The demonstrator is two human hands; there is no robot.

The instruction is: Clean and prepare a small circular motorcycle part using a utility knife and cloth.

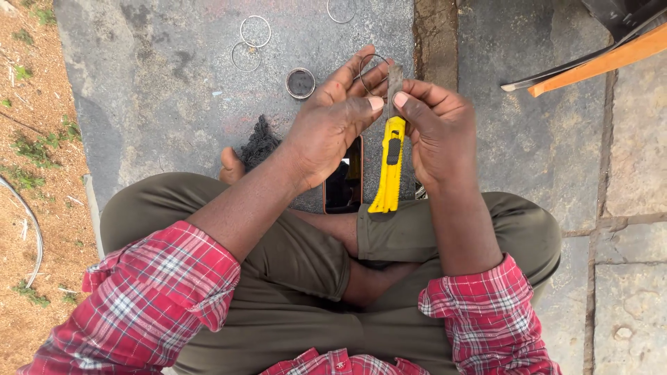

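Stone paving carries the seated person. Right hand grips a yellow utility knife, fingers closed around its upper body. Long axis runs 12 to 6 o'clock, blade extended toward 12. Left hand pinches a thin wire ring beside the blade. Several finished rings lie at 11 o'clock, judged partway through; a small round tin sits nearby.

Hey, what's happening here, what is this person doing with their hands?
A person sits cross-legged on a stone slab. The right hand grips a yellow utility knife with its blade pointing up, and the left hand holds a thin wire ring against the blade. More wire rings, a small round tin and a dark phone lie on the slab ahead.
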